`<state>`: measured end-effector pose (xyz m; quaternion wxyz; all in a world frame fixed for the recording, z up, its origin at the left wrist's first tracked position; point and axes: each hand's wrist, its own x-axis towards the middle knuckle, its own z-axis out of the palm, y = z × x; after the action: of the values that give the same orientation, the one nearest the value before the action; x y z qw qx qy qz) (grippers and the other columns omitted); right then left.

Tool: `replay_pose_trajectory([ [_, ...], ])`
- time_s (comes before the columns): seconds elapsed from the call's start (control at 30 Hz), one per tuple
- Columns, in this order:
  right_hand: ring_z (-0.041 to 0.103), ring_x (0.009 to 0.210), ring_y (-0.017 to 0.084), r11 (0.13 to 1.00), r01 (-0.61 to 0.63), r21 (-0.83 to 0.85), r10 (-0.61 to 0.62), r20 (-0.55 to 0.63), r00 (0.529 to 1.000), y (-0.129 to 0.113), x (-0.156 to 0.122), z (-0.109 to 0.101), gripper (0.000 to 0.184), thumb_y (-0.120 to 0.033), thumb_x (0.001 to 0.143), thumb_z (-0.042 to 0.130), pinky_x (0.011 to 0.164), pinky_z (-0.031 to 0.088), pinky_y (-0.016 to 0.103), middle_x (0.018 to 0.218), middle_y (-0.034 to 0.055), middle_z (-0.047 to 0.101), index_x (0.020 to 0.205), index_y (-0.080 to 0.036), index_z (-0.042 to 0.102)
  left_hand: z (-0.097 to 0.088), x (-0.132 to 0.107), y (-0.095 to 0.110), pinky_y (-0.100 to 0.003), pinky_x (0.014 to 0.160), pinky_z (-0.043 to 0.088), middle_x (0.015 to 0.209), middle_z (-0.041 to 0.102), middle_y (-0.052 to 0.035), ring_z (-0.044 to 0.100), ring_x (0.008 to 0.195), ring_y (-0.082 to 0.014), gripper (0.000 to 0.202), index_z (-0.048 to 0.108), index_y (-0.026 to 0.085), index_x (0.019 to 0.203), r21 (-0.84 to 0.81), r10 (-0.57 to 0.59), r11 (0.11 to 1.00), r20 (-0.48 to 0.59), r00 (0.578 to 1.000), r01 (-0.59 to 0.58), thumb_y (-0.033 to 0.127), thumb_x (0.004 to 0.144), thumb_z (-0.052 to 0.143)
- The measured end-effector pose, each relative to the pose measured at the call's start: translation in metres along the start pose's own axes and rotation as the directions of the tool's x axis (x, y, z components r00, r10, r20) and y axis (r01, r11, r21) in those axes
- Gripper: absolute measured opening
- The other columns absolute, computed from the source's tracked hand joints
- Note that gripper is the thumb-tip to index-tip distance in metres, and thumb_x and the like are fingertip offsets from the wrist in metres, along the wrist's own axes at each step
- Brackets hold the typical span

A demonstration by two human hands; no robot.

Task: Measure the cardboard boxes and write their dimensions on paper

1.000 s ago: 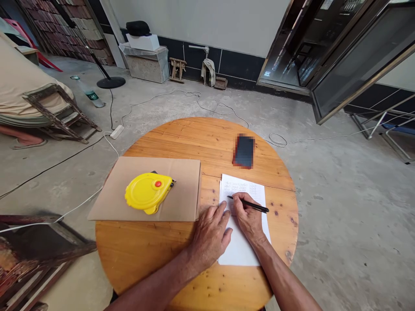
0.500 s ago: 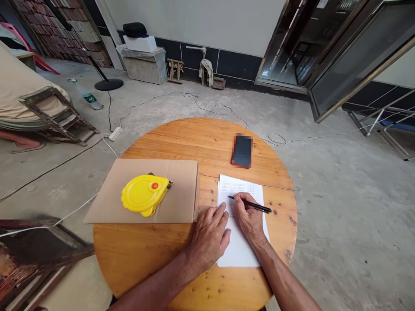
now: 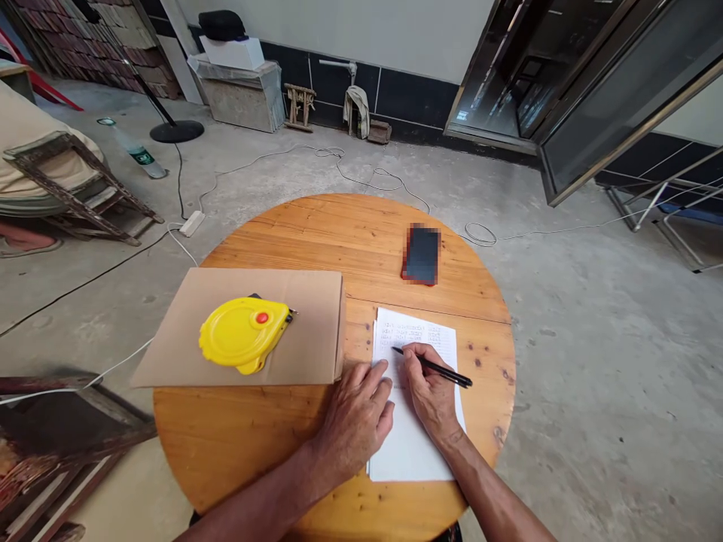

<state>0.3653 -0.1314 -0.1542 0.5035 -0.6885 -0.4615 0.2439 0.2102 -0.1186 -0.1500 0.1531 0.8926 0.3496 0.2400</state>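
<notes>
Here, white paper (image 3: 410, 444), its upper lines handwritten, lies on the table (image 3: 316, 237); the right hand (image 3: 436, 397) pinches a black pen (image 3: 453, 375) over it; the left hand (image 3: 353, 421), loosely open, rests across its left edge.

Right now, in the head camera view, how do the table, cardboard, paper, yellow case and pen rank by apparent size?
Largest to smallest:
1. Round table
2. Cardboard
3. White paper, partly covered by the right hand
4. Yellow case
5. Black pen, partly hidden too
</notes>
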Motion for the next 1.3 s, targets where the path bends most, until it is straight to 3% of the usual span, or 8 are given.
replay_pose_trajectory([
  [0.17, 0.059, 0.062, 0.015, 1.0, 0.022, -0.01, -0.022, 0.017, 1.0, 0.0033, -0.0001, 0.002, 0.021, -0.035, 0.093, 0.055, 0.058, 0.049, 0.025, 0.072, 0.0013, 0.068, 0.086, -0.019, 0.067, 0.0006, 0.001, 0.0006, -0.041, 0.09, 0.052, 0.129, 0.064, -0.0088, 0.055, 0.104, -0.0264, 0.034, 0.062, 0.014, 0.117, -0.004, 0.003, 1.0, -0.008, 1.0, -0.003, 0.011, 0.083, 0.06],
  [0.57, 0.06, 0.062, 0.014, 0.998, 0.046, -0.041, -0.045, 0.031, 0.999, 0.0009, -0.0004, 0.003, 0.019, -0.033, 0.093, 0.056, 0.06, 0.05, 0.026, 0.073, 0.002, 0.069, 0.087, -0.019, 0.068, 0.0011, -0.0001, 0.0012, -0.04, 0.09, 0.053, 0.129, 0.065, -0.0089, 0.056, 0.105, -0.0256, 0.032, 0.064, 0.016, 0.115, -0.02, -0.01, 1.0, -0.023, 1.0, 0.01, 0.011, 0.084, 0.06],
  [1.3, 0.061, 0.062, 0.014, 0.995, 0.056, -0.088, -0.051, 0.054, 0.997, -0.0018, -0.0011, 0.0013, 0.019, -0.033, 0.093, 0.057, 0.061, 0.051, 0.026, 0.075, 0.0017, 0.07, 0.087, -0.019, 0.069, 0.0002, -0.001, 0.0018, -0.042, 0.095, 0.051, 0.133, 0.063, -0.0081, 0.054, 0.107, -0.0267, 0.03, 0.064, 0.014, 0.116, -0.035, -0.037, 0.999, 0.042, 0.998, 0.038, 0.013, 0.088, 0.056],
])
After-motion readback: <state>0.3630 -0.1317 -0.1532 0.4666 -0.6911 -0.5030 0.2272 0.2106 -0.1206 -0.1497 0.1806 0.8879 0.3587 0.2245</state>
